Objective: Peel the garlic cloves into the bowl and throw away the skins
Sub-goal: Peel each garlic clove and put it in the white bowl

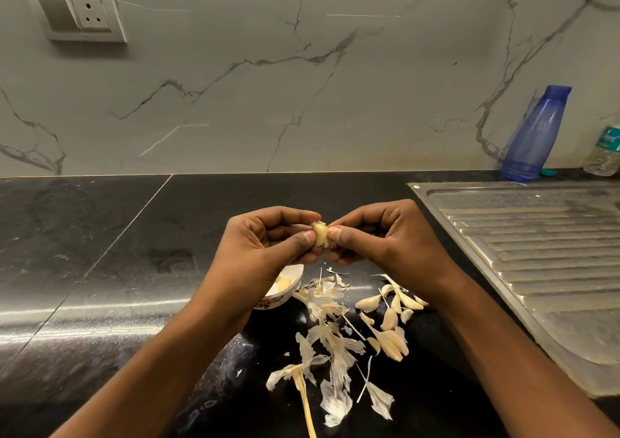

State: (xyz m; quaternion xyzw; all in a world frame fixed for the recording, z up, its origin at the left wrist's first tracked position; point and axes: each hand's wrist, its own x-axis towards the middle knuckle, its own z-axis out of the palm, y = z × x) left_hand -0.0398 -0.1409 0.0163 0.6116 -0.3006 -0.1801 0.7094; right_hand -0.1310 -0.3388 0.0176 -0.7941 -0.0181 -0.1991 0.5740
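Note:
Both hands meet above the black counter. My left hand (268, 236) pinches a partly peeled garlic clove (319, 234) between thumb and fingers. My right hand (379, 233) pinches the papery skin at the clove's right side. Below my left wrist sits a small white bowl (288, 291), half hidden, with a peeled clove (283, 283) inside. Several unpeeled cloves (389, 317) lie on the counter under my right forearm. Loose skins and a dry stalk (328, 347) are scattered in front of the bowl.
A steel sink drainboard (536, 253) fills the right side. A blue bottle (536, 135) and a clear water bottle (605, 149) stand against the marble wall at the back right. A wall socket (75, 11) is at upper left. The black counter (100, 253) stretches left.

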